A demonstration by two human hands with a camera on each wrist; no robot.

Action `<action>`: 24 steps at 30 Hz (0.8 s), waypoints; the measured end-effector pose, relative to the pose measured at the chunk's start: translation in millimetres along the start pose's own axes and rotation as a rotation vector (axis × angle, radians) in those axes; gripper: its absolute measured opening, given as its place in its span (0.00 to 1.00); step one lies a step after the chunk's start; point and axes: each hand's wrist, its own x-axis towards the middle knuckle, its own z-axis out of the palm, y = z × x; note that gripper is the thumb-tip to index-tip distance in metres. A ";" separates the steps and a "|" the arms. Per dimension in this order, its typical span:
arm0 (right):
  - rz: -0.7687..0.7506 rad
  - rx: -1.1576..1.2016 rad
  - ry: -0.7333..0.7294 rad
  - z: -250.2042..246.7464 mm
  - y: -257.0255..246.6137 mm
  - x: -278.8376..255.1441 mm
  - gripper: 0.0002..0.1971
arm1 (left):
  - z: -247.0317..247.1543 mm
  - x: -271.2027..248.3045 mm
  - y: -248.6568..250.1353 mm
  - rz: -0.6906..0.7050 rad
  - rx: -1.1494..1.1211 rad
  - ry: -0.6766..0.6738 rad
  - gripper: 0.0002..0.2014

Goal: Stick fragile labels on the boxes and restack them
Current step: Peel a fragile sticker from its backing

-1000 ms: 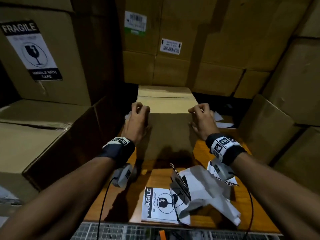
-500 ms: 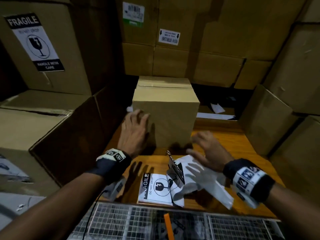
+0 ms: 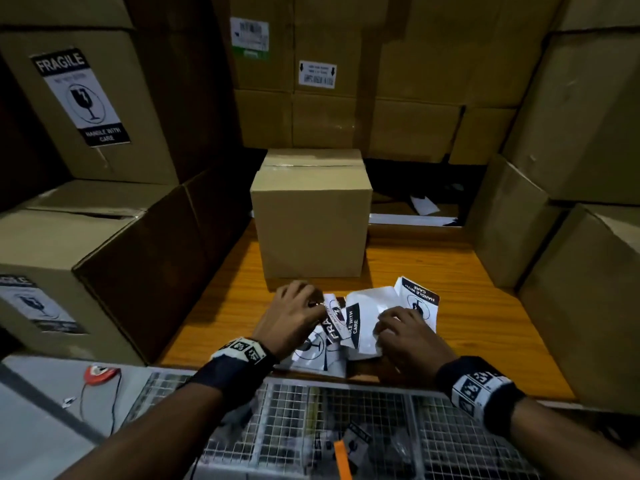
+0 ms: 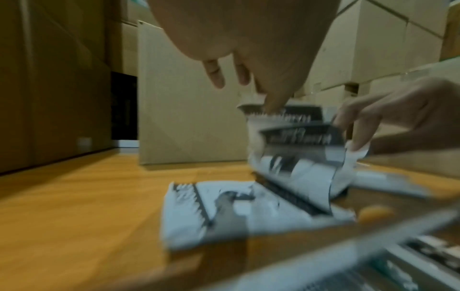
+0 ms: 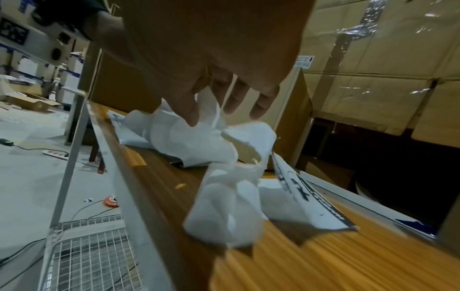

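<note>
A plain taped cardboard box (image 3: 311, 216) stands upright on the wooden table (image 3: 467, 306), with no label on its near face. In front of it lies a heap of black-and-white fragile labels (image 3: 341, 325) and white backing paper (image 3: 370, 306). My left hand (image 3: 317, 304) pinches the top edge of a curled label (image 4: 293, 141) lifted off the heap. My right hand (image 3: 381, 323) pinches the crumpled backing paper (image 5: 199, 137) between thumb and fingers. Another label (image 4: 224, 208) lies flat on the table. Both wrist views are blurred.
Tall stacks of cardboard boxes wall in the table on the left (image 3: 104, 237), right (image 3: 571, 254) and behind (image 3: 398, 81); two on the left carry fragile labels (image 3: 81, 98). A wire basket (image 3: 346, 427) runs along the near edge. Loose papers (image 3: 424, 206) lie behind the box.
Both hands let go of the box and drew back to the label heap near the table's front edge. They now hold a label and backing paper. The box stands where it was left.
</note>
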 end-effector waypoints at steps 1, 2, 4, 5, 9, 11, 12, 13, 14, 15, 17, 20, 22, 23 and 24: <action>-0.006 0.002 0.029 0.6 1.2 -4.8 0.16 | 1.4 -6.8 -0.3 0.000 -0.029 0.049 0.14; -0.010 0.008 0.050 1.4 2.0 -8.8 0.15 | 2.8 -13.0 -1.6 -0.006 -0.059 0.091 0.14; -0.013 0.022 0.078 1.2 2.8 -15.6 0.14 | 4.1 -22.8 -3.2 -0.010 -0.093 0.140 0.14; -0.013 0.027 0.086 1.6 3.4 -17.7 0.14 | 4.5 -26.0 -3.6 -0.007 -0.097 0.151 0.15; 0.006 0.047 0.126 -1.9 5.1 -23.2 0.12 | 1.0 -24.4 -1.0 0.008 -0.099 0.153 0.14; 0.020 0.071 0.139 -3.5 8.1 -26.3 0.13 | -2.4 -19.2 0.4 0.001 -0.115 0.165 0.13; 0.022 0.083 0.131 -3.8 9.7 -28.2 0.14 | -4.2 -16.5 1.4 0.003 -0.121 0.173 0.12; 0.020 0.094 0.122 -4.0 11.3 -29.7 0.14 | -6.4 -13.8 2.6 0.008 -0.127 0.179 0.11; 0.028 0.108 0.114 -4.8 11.9 -30.9 0.13 | -8.4 -11.0 4.2 0.015 -0.130 0.183 0.11; 0.049 0.128 0.116 -6.1 11.7 -31.5 0.13 | -10.4 -7.4 5.9 0.024 -0.132 0.184 0.10; 0.106 0.168 0.116 -10.4 7.6 -30.3 0.20 | -14.6 1.9 9.4 0.042 -0.134 0.185 0.09; 0.128 0.133 0.052 -13.3 2.2 -22.7 0.36 | -21.1 18.9 12.6 0.081 -0.166 0.185 0.08; 0.136 0.086 0.040 -11.4 1.5 -16.7 0.40 | -25.6 28.4 12.7 0.104 -0.200 0.198 0.06; 0.146 0.059 0.063 -10.3 1.5 -13.8 0.39 | -28.1 32.1 11.9 0.110 -0.217 0.206 0.05; 0.159 0.040 0.106 -9.6 1.5 -11.2 0.36 | -30.1 34.8 10.9 0.111 -0.238 0.216 0.04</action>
